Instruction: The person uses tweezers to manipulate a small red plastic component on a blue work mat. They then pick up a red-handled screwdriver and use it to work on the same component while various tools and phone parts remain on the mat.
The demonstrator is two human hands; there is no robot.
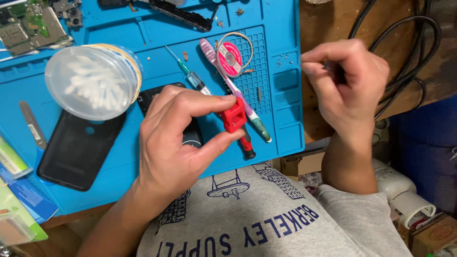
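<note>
Red plastic block [234,115] pinched in left hand [178,138]; right hand [350,81] clenched on something small, unclear; pink round spool [229,59] on blue mat [281,28].

Swab tub [93,81] left of toothbrush [233,88], apparently both on mat [281,28]

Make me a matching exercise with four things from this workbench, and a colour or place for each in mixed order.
Things:
1 small block
2 tub of cotton swabs
3 toothbrush
4 work mat

Descriptions:
A blue, covering the bench
B red, pinched by the left hand
C clear, round, left of the left hand
D purple and white handle, lying on the mat

Pairs: 1-B, 2-C, 3-D, 4-A
</note>
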